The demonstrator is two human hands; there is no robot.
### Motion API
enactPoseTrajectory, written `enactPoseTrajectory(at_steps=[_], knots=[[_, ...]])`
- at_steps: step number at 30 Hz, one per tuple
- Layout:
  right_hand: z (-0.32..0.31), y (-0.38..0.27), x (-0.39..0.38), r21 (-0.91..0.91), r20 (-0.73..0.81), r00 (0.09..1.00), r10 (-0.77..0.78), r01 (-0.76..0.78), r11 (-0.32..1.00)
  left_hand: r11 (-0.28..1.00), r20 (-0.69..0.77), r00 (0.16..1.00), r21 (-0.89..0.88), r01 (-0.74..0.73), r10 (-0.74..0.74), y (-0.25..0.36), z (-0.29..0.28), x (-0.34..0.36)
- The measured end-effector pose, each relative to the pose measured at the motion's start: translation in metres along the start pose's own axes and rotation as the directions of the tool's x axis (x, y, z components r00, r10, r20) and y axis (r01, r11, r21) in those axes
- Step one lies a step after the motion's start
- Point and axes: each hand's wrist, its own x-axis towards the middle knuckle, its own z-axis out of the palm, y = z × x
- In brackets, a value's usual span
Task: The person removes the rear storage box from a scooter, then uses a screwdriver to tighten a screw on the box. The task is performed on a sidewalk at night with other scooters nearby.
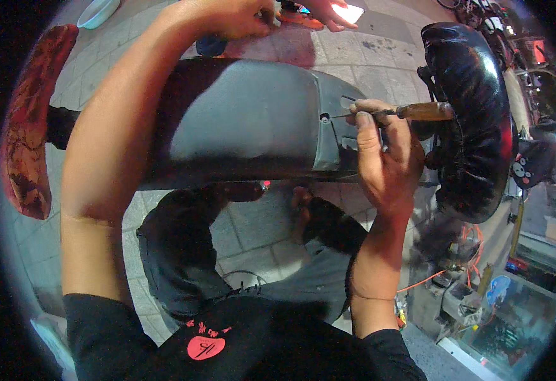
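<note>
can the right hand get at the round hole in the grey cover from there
Likely yes: the right hand grips a brown-handled tool whose thin shaft points toward the round hole, and nothing visible seems to block the short gap.

This looks like a paved outdoor repair spot: grey rectangular stone slabs [247, 225] cover the ground, apparent dark two-wheelers [495, 25] stand at upper right, a thin orange cable [421, 281] trails at lower right, and a brown-handled metal screwdriver [425, 112] points at a smooth grey panel [246, 108].
</note>
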Motion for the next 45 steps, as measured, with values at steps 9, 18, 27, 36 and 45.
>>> enactPoseTrajectory(at_steps=[9,18,27,36,45], knots=[[0.007,0.005,-0.003,0.101,0.020,0.998,-0.062,0.060,0.993,0.990,0.049,0.996,0.115,-0.076,0.071,-0.051,0.058,0.035],[0.010,0.000,-0.002,0.058,0.006,0.999,-0.046,0.046,0.997,0.997,0.130,0.991,0.081,-0.016,0.005,-0.036,0.043,0.029],[0.011,0.003,-0.002,0.042,0.010,0.999,-0.047,0.046,0.998,0.998,0.135,0.991,0.061,0.013,-0.021,-0.026,0.044,0.030],[0.015,0.003,0.001,0.091,-0.012,0.996,-0.092,0.092,0.992,0.996,0.091,0.996,0.084,-0.028,0.020,-0.034,0.051,0.034],[0.017,0.002,0.002,0.087,-0.017,0.998,-0.056,0.057,0.995,0.997,0.179,0.984,0.073,-0.010,-0.004,-0.022,0.036,0.027]])
